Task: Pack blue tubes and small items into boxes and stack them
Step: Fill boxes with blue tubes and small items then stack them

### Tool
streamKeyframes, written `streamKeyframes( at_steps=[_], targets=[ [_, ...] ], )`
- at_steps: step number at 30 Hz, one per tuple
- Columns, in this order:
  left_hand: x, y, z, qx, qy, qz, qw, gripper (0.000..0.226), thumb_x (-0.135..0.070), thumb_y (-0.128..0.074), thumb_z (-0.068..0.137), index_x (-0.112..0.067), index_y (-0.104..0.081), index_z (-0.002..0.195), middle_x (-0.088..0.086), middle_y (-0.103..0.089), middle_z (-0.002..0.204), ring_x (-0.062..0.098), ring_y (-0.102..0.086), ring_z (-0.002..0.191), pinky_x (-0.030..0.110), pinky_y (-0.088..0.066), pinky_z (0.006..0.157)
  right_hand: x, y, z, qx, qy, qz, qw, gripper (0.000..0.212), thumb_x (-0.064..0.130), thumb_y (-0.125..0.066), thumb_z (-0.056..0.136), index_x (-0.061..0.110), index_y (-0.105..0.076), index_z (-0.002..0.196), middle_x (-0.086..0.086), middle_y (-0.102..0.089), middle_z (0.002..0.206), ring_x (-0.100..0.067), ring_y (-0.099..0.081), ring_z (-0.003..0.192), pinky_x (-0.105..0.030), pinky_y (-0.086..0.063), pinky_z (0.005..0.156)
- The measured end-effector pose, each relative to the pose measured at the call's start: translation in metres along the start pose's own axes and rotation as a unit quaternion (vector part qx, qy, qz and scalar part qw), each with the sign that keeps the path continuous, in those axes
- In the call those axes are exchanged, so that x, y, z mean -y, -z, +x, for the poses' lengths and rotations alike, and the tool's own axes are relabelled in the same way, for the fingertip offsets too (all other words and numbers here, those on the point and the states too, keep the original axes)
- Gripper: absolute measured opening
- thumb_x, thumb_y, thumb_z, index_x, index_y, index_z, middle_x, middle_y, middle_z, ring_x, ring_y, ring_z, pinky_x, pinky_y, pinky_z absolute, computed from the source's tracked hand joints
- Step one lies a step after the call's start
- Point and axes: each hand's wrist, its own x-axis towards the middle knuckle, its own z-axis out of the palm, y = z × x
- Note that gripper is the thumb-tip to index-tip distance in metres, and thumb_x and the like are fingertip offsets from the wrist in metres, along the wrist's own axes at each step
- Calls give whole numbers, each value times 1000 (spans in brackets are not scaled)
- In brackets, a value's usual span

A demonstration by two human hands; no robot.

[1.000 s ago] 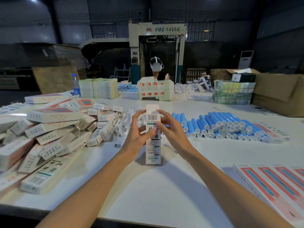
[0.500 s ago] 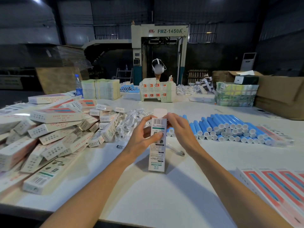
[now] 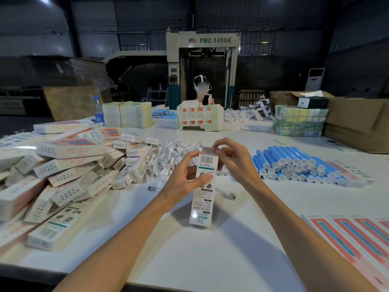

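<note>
At a packing table (image 3: 189,260), a worker's left hand (image 3: 183,178) grips a tall white carton (image 3: 202,199) stood on end, apparently to steady it. The right hand (image 3: 235,159) pinches its top flap (image 3: 208,149), seemingly to tuck it shut. Blue tubes (image 3: 294,163) lie stacked within reach at right, and boxes (image 3: 73,165) are heaped at left.

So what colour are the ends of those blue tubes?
White: the blue plastic tubes have round white end caps, clearest in the head view.

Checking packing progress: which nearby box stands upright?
The barcoded box held by the left hand and right hand; the piled boxes lie on their sides.
</note>
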Motion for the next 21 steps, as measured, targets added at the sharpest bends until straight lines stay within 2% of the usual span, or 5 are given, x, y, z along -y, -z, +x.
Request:
streamKeyframes(
  at_steps=[5,10,14,18,21],
  targets=[
    [0,0,1,-9,-2,14,1000,64,-33,-85,89,-39,-50,141,7,-78,119,24,-75,112,39,-60,93,8,-1,-1,9,-38,50,998,17,28,-58,107,13,-66,106,-3,-77,98,-23,-75,93,-40,-64,79],
    [-1,0,-1,-11,-5,27,1000,66,-38,-85,87,-41,-48,141,3,-77,122,21,-74,115,42,-59,98,11,-2,-2,12,-98,120,988,12,19,-71,99,7,-73,99,-8,-77,97,-29,-74,98,-47,-63,89],
    [-3,0,-1,3,-8,37,999,63,-31,-82,91,-39,-46,141,5,-78,120,22,-74,112,44,-61,97,11,0,-2,-2,-143,155,978,13,14,-73,96,1,-74,98,-15,-78,96,-35,-74,97,-50,-63,90],
    [-4,0,-2,13,-17,49,999,60,-26,-81,92,-39,-45,139,6,-79,116,22,-76,107,35,-61,89,13,7,0,7,-164,180,970,13,11,-75,94,-1,-75,99,-17,-78,97,-31,-76,95,-39,-64,84],
    [-3,-1,-2,9,-15,52,998,61,-29,-82,92,-41,-44,138,4,-78,118,21,-75,110,42,-62,95,14,10,0,23,-172,197,965,13,10,-77,93,-2,-76,98,-18,-78,99,-30,-76,95,-37,-64,84]
  ],
)
